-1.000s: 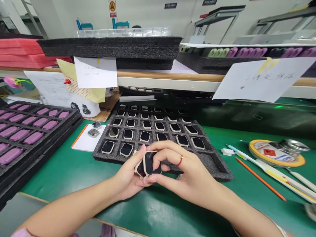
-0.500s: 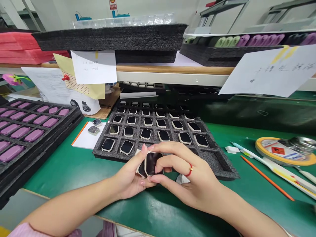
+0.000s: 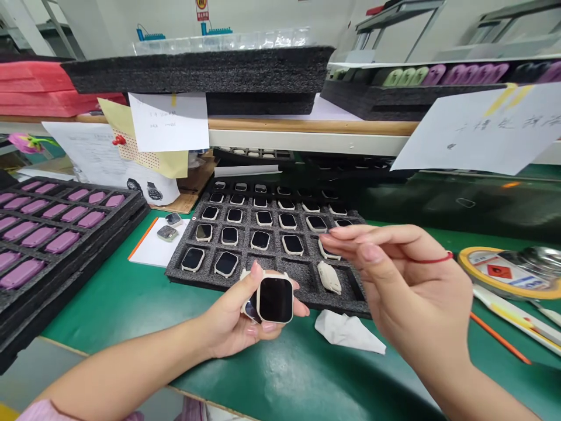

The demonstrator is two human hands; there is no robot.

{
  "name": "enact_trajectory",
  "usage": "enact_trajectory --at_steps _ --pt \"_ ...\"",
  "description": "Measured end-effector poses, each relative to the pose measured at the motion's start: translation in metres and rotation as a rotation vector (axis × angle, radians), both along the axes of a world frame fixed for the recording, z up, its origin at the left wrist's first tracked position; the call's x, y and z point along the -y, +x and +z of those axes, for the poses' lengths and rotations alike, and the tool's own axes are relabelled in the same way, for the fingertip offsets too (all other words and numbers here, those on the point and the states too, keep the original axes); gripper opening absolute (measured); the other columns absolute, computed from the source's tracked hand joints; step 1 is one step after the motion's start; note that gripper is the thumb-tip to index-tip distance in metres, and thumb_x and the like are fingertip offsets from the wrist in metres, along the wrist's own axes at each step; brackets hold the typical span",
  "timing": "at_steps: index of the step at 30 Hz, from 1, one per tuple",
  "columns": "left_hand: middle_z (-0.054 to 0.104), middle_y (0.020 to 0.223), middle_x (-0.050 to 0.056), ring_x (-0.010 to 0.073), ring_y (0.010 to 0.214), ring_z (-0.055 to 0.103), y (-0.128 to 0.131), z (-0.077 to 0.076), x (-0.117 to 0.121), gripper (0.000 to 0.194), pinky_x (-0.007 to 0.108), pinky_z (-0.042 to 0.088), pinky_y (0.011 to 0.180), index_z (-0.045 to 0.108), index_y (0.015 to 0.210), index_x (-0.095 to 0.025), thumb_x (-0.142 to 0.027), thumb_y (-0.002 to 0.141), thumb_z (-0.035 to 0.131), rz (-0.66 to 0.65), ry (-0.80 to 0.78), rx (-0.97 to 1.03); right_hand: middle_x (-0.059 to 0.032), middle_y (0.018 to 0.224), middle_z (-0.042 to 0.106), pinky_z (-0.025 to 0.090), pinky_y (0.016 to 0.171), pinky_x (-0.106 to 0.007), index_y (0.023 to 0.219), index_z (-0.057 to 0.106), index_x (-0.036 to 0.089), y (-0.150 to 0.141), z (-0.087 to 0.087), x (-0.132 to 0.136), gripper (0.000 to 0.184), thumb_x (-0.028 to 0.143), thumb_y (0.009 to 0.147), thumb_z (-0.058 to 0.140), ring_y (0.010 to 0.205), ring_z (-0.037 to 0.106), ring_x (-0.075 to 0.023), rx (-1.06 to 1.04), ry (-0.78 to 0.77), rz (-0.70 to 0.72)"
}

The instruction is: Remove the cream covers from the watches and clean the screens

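My left hand point(image 3: 236, 316) is closed around two off-white smartwatches held side by side. The nearer smartwatch point(image 3: 275, 299) faces me with its dark screen; the other is partly covered behind it. My right hand point(image 3: 407, 292) is raised over the right part of the black foam tray point(image 3: 258, 264), its fingers stretched out and thumb a little apart, with nothing visible in them. Its fingertips overlap a smartwatch in the tray. Just below them an off-white watch case point(image 3: 328, 278) lies tilted in a compartment. Several more smartwatches, screens up, fill other compartments.
A crumpled white cloth point(image 3: 348, 331) lies before the tray. At left stands a stacked tray of purple cases point(image 3: 63, 241); two small watches point(image 3: 167, 233) rest on white paper. To the right are a yellow tape roll point(image 3: 486, 269) and an orange stick point(image 3: 499, 338). A shelf point(image 3: 284, 140) crosses above.
My right hand has left the smartwatch in my left hand and moved right and up, over the tray. The white cloth and the tilted watch case are now uncovered.
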State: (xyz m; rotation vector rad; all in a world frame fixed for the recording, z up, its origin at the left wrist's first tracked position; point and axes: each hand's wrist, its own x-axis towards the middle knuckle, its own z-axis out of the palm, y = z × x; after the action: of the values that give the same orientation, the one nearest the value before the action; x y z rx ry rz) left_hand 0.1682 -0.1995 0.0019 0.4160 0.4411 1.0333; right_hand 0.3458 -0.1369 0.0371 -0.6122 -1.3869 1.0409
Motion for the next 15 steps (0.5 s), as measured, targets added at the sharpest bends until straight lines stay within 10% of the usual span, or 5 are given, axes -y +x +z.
enact_trajectory --at_steps 15 --pt "0.075 0.08 0.009 0.0032 0.042 0.045 -0.0006 -0.0015 0.0014 0.047 0.015 0.016 0.035 0.075 0.095 -0.014 -0.059 0.079 0.075 -0.014 0.024 -0.022 -0.0002 0.092 0.079 0.063 0.081 -0.036 0.094 0.075 0.028 0.0088 -0.0043 -0.002 0.023 0.007 0.084 0.073 0.087 0.075 -0.0195 0.32 0.502 -0.11"
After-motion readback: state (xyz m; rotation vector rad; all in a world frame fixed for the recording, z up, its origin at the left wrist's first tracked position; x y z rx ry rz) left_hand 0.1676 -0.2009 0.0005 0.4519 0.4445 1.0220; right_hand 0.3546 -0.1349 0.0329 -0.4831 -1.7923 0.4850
